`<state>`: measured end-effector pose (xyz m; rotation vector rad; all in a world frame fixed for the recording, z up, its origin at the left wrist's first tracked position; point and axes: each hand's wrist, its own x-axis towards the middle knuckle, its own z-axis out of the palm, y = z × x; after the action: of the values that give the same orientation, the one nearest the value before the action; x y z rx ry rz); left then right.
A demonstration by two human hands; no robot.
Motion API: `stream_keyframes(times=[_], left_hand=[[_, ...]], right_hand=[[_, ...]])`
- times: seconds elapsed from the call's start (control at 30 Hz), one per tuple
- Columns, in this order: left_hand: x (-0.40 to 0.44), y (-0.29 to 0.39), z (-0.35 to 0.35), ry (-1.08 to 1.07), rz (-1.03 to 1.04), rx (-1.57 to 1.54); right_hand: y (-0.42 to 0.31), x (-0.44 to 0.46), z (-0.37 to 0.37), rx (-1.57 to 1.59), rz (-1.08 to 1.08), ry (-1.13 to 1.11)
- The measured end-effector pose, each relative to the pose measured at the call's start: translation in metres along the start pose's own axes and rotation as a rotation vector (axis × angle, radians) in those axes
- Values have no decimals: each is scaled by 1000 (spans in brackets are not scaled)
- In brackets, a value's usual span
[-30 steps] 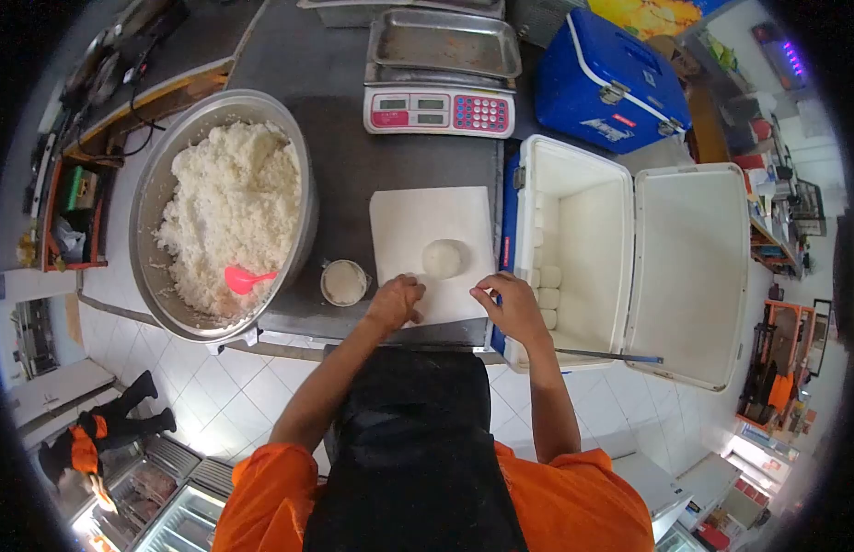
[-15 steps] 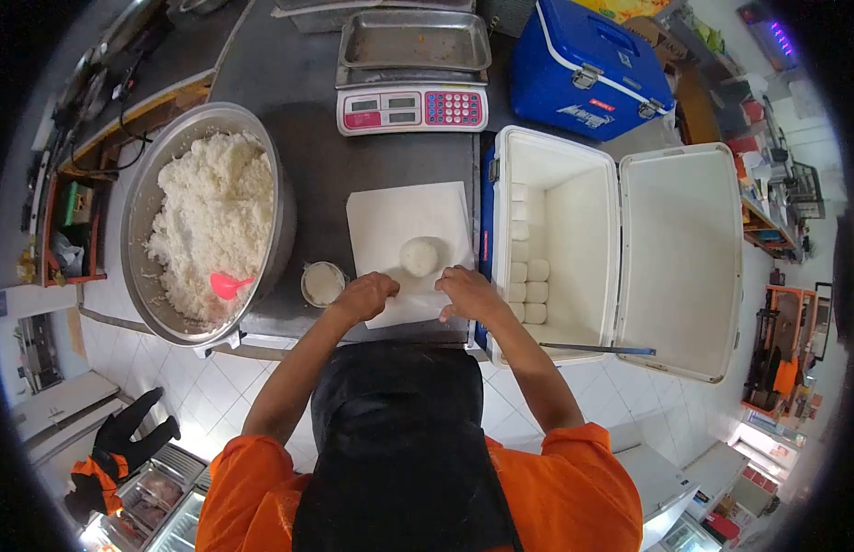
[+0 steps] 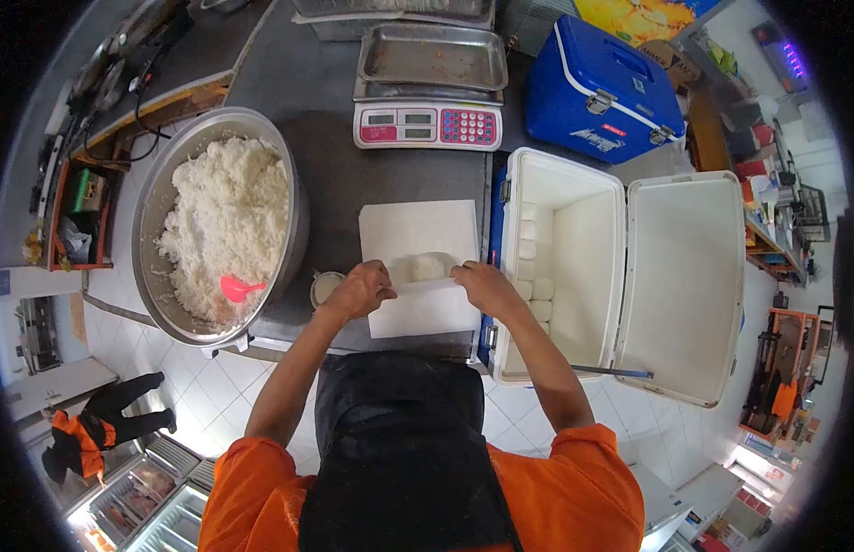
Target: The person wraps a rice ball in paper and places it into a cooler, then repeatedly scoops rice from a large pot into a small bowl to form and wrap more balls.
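Observation:
A rounded mound of white rice point(image 3: 429, 268) sits on a stack of white paper sheets point(image 3: 418, 219) on the dark counter. Pinched at the near left edge of the top sheet is my left hand point(image 3: 361, 290). My right hand point(image 3: 485, 286) grips the same edge at the right, fingers closed. Between them the raised paper edge stands up against the near side of the rice and hides part of it. Just left of my left hand is a small round container point(image 3: 325, 287), partly covered by that hand and forearm.
A large metal pot point(image 3: 298, 216) of cooked rice point(image 3: 226, 207) with a pink scoop point(image 3: 238, 288) stands left. An open cooler point(image 3: 588, 230) at right holds several white wrapped bundles point(image 3: 541, 299). Behind are a scale point(image 3: 427, 126), metal tray point(image 3: 433, 57) and closed blue cooler point(image 3: 604, 87). Another person point(image 3: 100, 419) is at lower left.
Both hands have moved away from me, lifting the sheet's near edge up to the rice. The view has shifted slightly. The other person at lower left has moved a little.

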<state>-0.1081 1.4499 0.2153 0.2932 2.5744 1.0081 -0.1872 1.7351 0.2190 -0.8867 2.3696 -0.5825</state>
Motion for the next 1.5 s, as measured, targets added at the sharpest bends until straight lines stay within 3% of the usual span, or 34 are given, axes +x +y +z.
stream_keyframes(times=[0.03,0.1,0.2,0.33,0.4,0.5,0.63,0.7,0.73,0.8,0.83,0.9,0.93,1.0,1.03,1.1,1.23,1.3,1.33,1.4,1.47,1.5], left_hand=[[1,-8,3,3,1,-1],[5,-24,11,-243,124,192],[10,-36,12,-284,97,152],[36,-42,-2,-82,164,79],[56,-15,-23,-192,-243,-6],[73,-29,-10,-307,-328,70],[60,-28,-3,-317,-239,93],[35,-17,-20,-308,-45,297],[30,-12,-21,-310,-44,296],[24,-1,-25,-340,-294,674],[24,4,-30,-340,-295,676],[25,14,-38,-96,-4,515],[27,13,-37,-98,-1,516],[34,7,-31,-246,90,100],[36,-1,-26,-243,92,102],[40,-24,-22,-230,-106,103],[49,-43,-41,-322,-263,46],[44,-32,-49,-211,-323,420],[43,-24,-47,-214,-317,418],[34,1,-30,280,32,503],[25,46,-4,245,101,219],[19,48,27,263,296,253]], right_hand=[[1,4,-3,-3,-1,0],[3,10,-4,92,66,-243],[13,14,4,80,143,-250],[37,35,14,134,155,-129],[22,43,-3,73,311,-184],[30,54,17,22,293,-91],[32,52,27,-34,296,-122],[33,41,30,-13,254,39],[27,35,24,-12,256,39],[15,23,14,154,302,84],[12,20,15,156,301,85],[7,16,17,173,289,164],[10,16,23,175,291,166],[18,18,33,157,297,205],[18,18,32,155,295,209],[16,20,28,144,339,194],[26,25,38,160,328,178],[36,30,47,122,352,187],[34,30,43,121,358,188],[28,31,37,109,336,182],[30,38,36,48,338,162],[29,41,39,-2,337,134]])
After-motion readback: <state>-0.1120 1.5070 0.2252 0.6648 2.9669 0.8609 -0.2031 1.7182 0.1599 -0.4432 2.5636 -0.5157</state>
